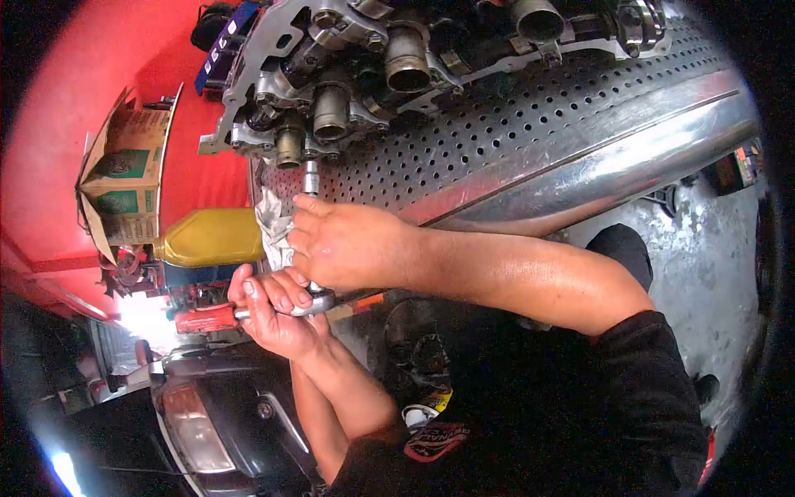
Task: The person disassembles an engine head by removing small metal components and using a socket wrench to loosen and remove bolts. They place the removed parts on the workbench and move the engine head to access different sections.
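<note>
My left hand (277,315) is closed around a ratchet wrench (205,318) with a red handle, near its chrome head. My right hand (348,240) is wrapped round the shaft of the extension bar, just above the ratchet head; most of that shaft is hidden by the fingers. A chrome socket (311,180) sticks out past the right hand and meets the lower edge of a metal cylinder head (331,108) with several round tubes. Whether the socket sits on a bolt cannot be made out. A white rag (272,219) lies beside my right hand.
The cylinder head rests on a perforated metal bench top (513,124) with a rounded shiny edge (613,161). Left of my hands are a yellow-green bottle (214,237) and an open cardboard box (132,166). A dark car (215,398) stands at lower left.
</note>
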`<state>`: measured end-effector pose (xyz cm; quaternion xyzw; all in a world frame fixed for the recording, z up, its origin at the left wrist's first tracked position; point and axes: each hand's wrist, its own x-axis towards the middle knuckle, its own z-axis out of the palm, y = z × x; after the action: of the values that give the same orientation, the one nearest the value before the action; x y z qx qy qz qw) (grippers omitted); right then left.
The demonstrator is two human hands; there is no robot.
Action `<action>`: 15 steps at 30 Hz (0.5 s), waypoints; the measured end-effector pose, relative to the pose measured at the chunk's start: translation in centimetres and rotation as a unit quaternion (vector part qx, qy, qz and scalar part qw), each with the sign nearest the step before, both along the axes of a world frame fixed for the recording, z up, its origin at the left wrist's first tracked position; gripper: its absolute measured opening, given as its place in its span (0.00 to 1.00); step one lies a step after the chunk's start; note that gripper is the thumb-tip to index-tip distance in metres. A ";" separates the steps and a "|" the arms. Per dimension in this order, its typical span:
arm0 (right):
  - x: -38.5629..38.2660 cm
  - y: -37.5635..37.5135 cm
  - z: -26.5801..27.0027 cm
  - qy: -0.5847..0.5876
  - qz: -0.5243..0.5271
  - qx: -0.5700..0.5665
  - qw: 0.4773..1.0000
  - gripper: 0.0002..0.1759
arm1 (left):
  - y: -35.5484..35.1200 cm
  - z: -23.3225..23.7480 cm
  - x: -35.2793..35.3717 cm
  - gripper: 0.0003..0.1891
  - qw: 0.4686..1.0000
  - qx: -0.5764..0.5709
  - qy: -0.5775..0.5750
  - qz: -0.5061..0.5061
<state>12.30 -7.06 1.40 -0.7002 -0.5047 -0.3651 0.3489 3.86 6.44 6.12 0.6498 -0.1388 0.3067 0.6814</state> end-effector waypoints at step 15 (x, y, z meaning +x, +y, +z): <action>0.9 0.1 -0.2 -0.002 -0.020 0.015 1.000 0.11 | -3.4 -0.4 -0.3 0.09 0.957 0.254 -0.055 0.129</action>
<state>13.24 -7.01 1.20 -0.7040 -0.4858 -0.3809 0.3510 3.52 3.06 5.71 0.7960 -0.1645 0.3816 0.4401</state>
